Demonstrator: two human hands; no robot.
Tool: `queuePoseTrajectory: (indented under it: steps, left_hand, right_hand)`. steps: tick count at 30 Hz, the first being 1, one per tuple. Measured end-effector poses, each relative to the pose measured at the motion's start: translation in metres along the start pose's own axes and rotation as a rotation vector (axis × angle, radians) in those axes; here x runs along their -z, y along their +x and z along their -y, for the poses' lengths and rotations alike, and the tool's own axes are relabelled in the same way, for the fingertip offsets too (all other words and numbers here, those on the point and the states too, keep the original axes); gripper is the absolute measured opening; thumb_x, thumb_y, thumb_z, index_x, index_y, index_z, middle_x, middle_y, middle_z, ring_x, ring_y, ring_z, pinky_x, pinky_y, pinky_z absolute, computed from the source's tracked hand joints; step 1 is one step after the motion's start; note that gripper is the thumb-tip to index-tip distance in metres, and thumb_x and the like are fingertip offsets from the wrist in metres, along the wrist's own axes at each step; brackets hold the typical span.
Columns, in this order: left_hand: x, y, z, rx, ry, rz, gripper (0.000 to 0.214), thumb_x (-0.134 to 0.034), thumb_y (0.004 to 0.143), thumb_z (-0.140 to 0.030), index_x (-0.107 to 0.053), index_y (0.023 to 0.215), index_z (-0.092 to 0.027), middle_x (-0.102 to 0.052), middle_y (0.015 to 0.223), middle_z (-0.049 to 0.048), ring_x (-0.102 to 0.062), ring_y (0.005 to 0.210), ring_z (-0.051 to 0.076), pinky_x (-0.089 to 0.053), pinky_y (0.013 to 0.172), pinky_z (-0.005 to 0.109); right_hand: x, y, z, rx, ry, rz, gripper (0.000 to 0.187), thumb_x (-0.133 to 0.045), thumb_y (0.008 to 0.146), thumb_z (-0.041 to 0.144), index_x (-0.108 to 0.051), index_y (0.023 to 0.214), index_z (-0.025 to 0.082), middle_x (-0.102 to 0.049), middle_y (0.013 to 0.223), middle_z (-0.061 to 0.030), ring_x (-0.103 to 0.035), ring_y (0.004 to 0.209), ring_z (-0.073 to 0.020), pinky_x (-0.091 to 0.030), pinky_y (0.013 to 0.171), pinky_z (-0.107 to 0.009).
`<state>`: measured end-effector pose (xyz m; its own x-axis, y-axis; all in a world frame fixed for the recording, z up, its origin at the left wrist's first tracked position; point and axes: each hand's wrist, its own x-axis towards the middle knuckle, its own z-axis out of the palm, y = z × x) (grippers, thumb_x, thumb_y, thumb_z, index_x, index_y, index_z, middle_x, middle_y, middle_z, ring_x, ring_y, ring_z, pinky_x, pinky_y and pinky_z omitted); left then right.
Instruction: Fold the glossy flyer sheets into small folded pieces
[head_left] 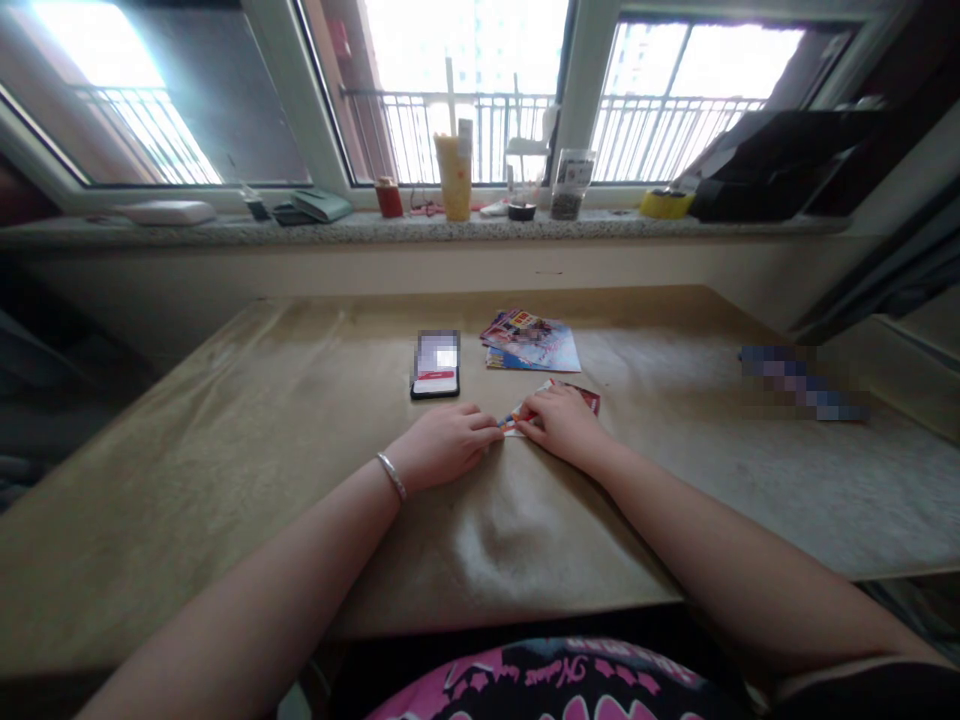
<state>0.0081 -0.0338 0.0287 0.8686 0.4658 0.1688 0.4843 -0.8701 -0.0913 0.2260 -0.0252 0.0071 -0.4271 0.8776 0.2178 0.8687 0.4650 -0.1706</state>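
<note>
A silvery, seemingly metal bracelet (391,476); a black top (551,690) with pink print (stars (646,683), lettering (574,670)).

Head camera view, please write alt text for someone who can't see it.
A person's right hand rests on a colorful printed paper, left hand at its edge, on a tan-covered table. Beyond lie a lit smartphone and overlapping printed sheets, before a cluttered windowsill.

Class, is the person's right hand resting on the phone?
No, the right hand rests on colourful paper, while the phone lies uncovered beyond the left hand.
</note>
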Motion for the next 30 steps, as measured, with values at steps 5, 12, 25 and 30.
queuePoseTrajectory:
  steps: [5, 12, 25, 30]
  left_hand:
    - [0.0009, -0.0011, 0.0015, -0.001, -0.015, 0.013, 0.033, -0.052, 0.082, -0.011, -0.061, 0.113, -0.02, -0.065, 0.104, 0.0051, -0.056, 0.091, 0.019, -0.048, 0.08, 0.031]
    - [0.0045, -0.0022, 0.0016, 0.01, -0.013, 0.026, 0.033, -0.051, 0.08, -0.009, -0.062, 0.11, -0.019, -0.065, 0.105, 0.005, -0.057, 0.091, 0.019, -0.048, 0.08, 0.032]
    - [0.0065, -0.0058, 0.0065, 0.02, -0.023, 0.031, 0.036, -0.048, 0.079, -0.006, -0.065, 0.108, -0.021, -0.067, 0.103, 0.0039, -0.06, 0.088, 0.017, -0.048, 0.08, 0.03]
    - [0.005, -0.0077, 0.0081, 0.025, -0.071, 0.008, 0.037, -0.048, 0.078, -0.006, -0.065, 0.107, -0.021, -0.067, 0.103, 0.0034, -0.058, 0.089, 0.017, -0.049, 0.08, 0.029]
  right_hand:
    - [0.0016, -0.0004, 0.0009, 0.001, 0.008, -0.004, 0.018, -0.06, 0.084, 0.036, -0.066, 0.084, 0.019, -0.071, 0.092, -0.0063, -0.061, 0.092, -0.0225, -0.036, 0.086, -0.035]
    - [0.0033, -0.0001, 0.0008, -0.009, 0.029, 0.021, 0.016, -0.06, 0.085, 0.034, -0.066, 0.084, 0.019, -0.072, 0.091, -0.0056, -0.062, 0.091, -0.0214, -0.035, 0.081, -0.033]
    - [0.003, -0.0003, 0.0013, -0.019, 0.02, 0.021, 0.017, -0.06, 0.084, 0.035, -0.066, 0.083, 0.02, -0.072, 0.092, -0.0056, -0.062, 0.09, -0.0218, -0.036, 0.079, -0.033]
    - [0.0044, -0.0015, 0.0034, -0.015, 0.01, 0.023, 0.017, -0.057, 0.085, 0.035, -0.065, 0.084, 0.02, -0.071, 0.092, -0.0058, -0.061, 0.091, -0.0224, -0.036, 0.081, -0.034]
